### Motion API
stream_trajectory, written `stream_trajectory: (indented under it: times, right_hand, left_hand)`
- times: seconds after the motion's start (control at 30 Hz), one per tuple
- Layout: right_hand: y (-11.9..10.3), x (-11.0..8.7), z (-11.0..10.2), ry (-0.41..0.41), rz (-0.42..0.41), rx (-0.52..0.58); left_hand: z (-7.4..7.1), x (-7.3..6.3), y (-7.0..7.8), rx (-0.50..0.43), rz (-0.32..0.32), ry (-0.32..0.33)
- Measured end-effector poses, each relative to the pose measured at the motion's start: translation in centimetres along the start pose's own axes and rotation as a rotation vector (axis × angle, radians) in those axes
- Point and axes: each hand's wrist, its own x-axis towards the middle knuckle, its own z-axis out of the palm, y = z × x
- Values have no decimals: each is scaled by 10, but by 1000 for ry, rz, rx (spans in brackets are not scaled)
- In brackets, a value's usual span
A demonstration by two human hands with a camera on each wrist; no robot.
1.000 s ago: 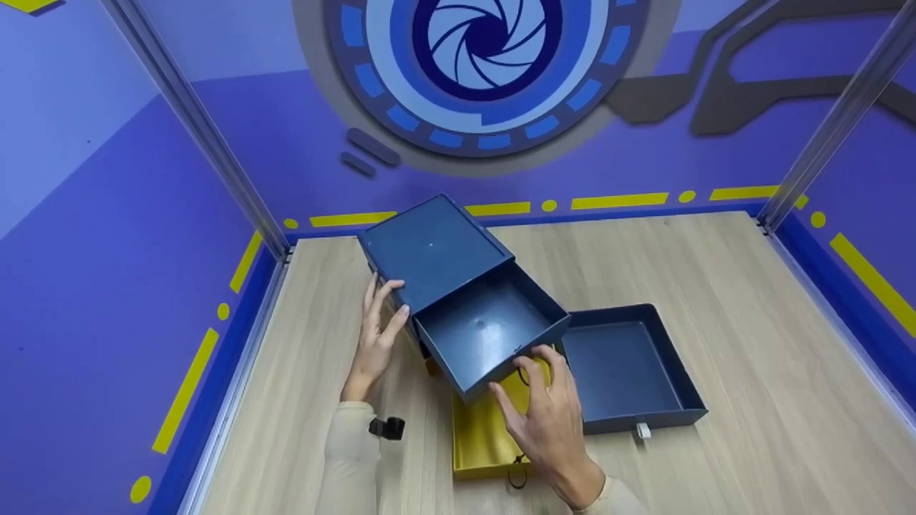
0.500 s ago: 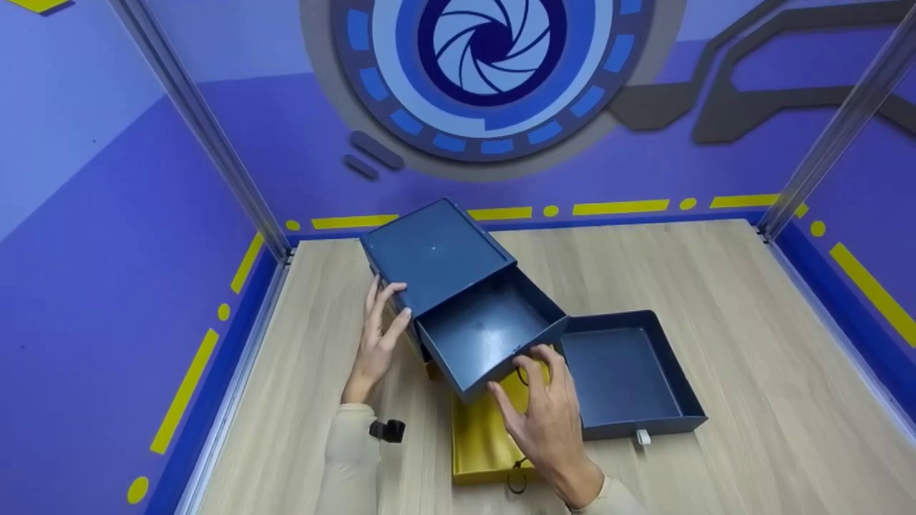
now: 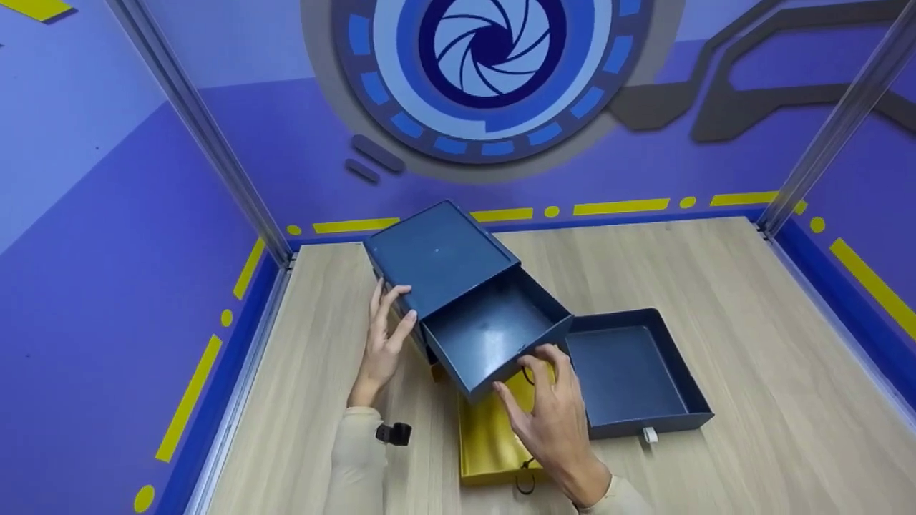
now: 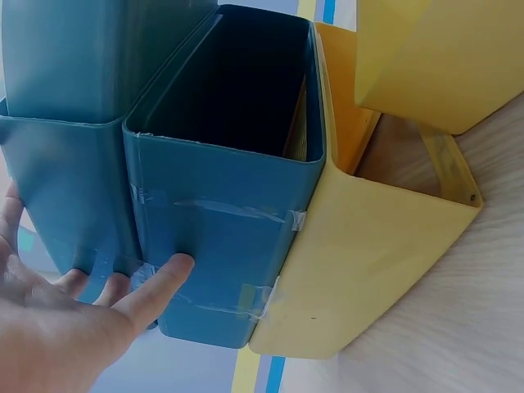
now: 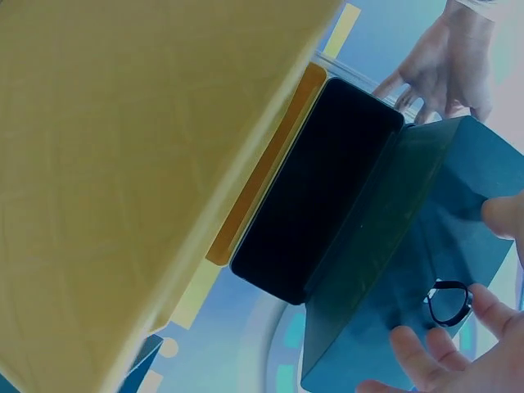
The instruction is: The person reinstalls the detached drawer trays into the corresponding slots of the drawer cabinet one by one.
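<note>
Your stack (image 3: 438, 250) of boxes stands on the worktop (image 3: 787, 322), two blue boxes on top of a yellow one. It is turned at a slant to you. The blue top drawer (image 3: 494, 329) sticks partway out of the front of the stack, on the side near you.

Your left hand (image 3: 376, 350) is at the left side of the stack. Its fingers (image 4: 160, 286) are spread apart, and the tips touch the blue sides. They are not wrapped around anything.

Your right hand (image 3: 551, 415) is at the front of the stack. Its fingers are spread and a little bent, with the tips on the front of the top drawer. A black loop (image 5: 450, 284) hangs on that front, right by one fingertip. You can't tell if the finger touches the loop.

The middle of the stack shows a dark slot. The yellow drawer (image 3: 494, 436) sticks out of the bottom of the stack, under the top drawer, and has its own black ring (image 3: 527, 493). To the right of the stack lies a loose blue drawer (image 3: 630, 375) with a little white tab (image 3: 650, 434). Its left end is hidden. Shiny clear tape (image 4: 233, 209) runs along the side of the stack. Behind the stack is a purple wall (image 3: 250, 157).
</note>
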Motion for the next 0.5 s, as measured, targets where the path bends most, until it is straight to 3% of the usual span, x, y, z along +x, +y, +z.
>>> stream_trajectory:
  times: [0.5]
  right_hand:
    - [-1, 7, 6, -22, 26, 2]
  left_hand:
    - [2, 0, -1, 0, 9, -4]
